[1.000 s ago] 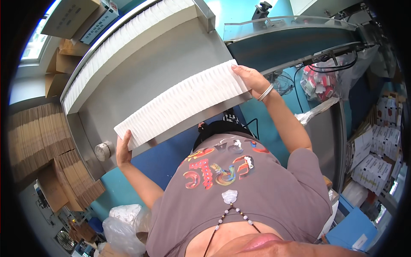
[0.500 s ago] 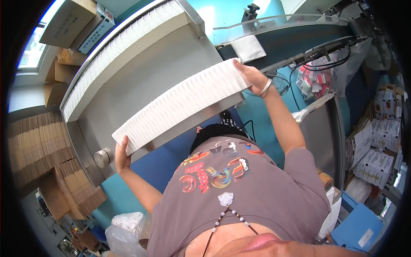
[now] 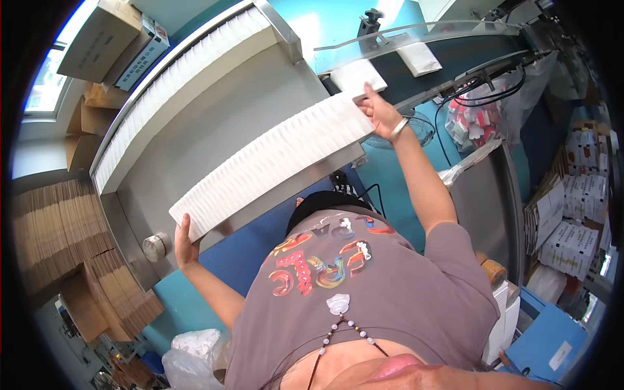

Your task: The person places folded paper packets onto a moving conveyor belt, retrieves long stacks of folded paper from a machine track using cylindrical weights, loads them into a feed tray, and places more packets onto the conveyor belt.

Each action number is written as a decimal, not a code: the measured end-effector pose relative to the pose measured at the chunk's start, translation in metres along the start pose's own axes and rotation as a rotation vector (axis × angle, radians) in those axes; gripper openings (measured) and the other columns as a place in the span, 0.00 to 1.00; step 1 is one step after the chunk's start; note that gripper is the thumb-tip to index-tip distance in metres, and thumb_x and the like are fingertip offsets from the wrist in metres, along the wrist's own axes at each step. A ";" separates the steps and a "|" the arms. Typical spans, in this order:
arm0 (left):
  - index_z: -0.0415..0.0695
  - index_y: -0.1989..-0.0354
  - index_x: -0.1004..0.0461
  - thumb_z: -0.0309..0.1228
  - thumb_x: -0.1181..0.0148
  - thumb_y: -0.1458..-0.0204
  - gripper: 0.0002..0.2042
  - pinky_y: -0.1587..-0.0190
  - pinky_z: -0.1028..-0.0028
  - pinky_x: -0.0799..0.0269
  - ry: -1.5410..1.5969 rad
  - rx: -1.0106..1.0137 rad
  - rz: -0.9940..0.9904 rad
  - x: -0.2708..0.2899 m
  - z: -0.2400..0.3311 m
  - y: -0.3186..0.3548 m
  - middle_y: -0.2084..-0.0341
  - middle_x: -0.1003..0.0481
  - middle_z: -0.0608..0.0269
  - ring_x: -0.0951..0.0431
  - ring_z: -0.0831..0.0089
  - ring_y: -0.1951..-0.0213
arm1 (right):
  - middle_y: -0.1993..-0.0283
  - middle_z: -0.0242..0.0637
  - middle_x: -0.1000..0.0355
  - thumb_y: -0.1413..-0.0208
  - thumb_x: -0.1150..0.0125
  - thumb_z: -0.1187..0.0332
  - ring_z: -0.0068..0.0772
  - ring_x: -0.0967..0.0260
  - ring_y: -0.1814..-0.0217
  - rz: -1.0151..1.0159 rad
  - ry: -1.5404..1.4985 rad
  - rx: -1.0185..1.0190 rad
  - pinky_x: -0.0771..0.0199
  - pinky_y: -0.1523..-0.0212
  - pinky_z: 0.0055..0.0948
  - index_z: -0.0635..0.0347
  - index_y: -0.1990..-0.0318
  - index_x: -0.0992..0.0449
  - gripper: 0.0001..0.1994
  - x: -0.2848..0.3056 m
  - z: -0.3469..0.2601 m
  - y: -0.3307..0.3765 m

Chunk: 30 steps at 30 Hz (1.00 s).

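Note:
A long row of white folded tissues (image 3: 273, 166), standing on edge and packed together, lies along the near side of a grey metal tray table (image 3: 214, 127). My left hand (image 3: 186, 240) presses its left end, thumb up along the end face. At the right end, my right hand (image 3: 383, 118) with a bracelet bends its lower fingers against the last tissues. One upper digit reaches toward a white tissue stack (image 3: 359, 77) on the dark conveyor belt (image 3: 458, 60); whether it touches cannot be made out. A second white stack (image 3: 418, 59) lies further along the belt.
Another row of white tissues (image 3: 172, 81) fills the table's far side. A round white roll (image 3: 155, 247) sits at its left corner. Bundled flat cardboard (image 3: 62, 218) stands left, cartons (image 3: 101, 40) far left. A clear guard (image 3: 416, 32) edges the belt; a bag of red-and-white packets (image 3: 471, 120) hangs right.
A second white stack now shows on the belt, and the nearer one sits further left. My right hand's upper digit has lifted off the row's top toward that stack. My left hand stays at its end.

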<state>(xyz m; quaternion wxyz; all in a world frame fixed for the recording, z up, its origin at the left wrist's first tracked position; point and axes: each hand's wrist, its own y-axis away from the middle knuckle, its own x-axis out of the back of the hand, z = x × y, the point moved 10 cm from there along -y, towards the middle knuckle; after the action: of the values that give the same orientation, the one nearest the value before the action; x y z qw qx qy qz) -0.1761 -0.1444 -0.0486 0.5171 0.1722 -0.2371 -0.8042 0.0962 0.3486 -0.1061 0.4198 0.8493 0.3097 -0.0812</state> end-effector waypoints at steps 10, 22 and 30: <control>0.40 0.41 0.42 0.46 0.43 0.47 0.31 0.52 0.63 0.28 -0.047 -0.029 0.009 -0.006 0.003 0.001 0.49 0.33 0.56 0.29 0.64 0.50 | 0.59 0.39 0.25 0.43 0.44 0.52 0.24 0.26 0.61 -0.109 0.202 0.077 0.25 0.60 0.24 0.68 0.53 0.27 0.24 -0.037 -0.003 0.025; 0.38 0.40 0.43 0.46 0.41 0.49 0.34 0.51 0.66 0.30 -0.024 -0.010 -0.002 -0.015 0.003 0.005 0.48 0.35 0.55 0.32 0.64 0.48 | 0.48 0.43 0.31 0.38 0.51 0.58 0.37 0.30 0.48 0.130 -0.260 0.101 0.28 0.48 0.35 0.69 0.45 0.35 0.23 0.007 -0.010 -0.004; 0.40 0.40 0.42 0.47 0.43 0.48 0.32 0.51 0.63 0.31 -0.031 -0.019 0.005 -0.014 0.002 0.002 0.49 0.33 0.56 0.30 0.64 0.49 | 0.60 0.36 0.25 0.45 0.41 0.52 0.24 0.26 0.62 -0.113 0.088 0.072 0.25 0.62 0.24 0.68 0.56 0.25 0.23 -0.034 -0.003 0.017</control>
<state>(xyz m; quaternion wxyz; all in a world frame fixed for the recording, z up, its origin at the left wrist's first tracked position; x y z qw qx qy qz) -0.1698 -0.1321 -0.0451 0.5170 0.1539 -0.2378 -0.8078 0.0789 0.3274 -0.0800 0.3695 0.8479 0.3721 -0.0784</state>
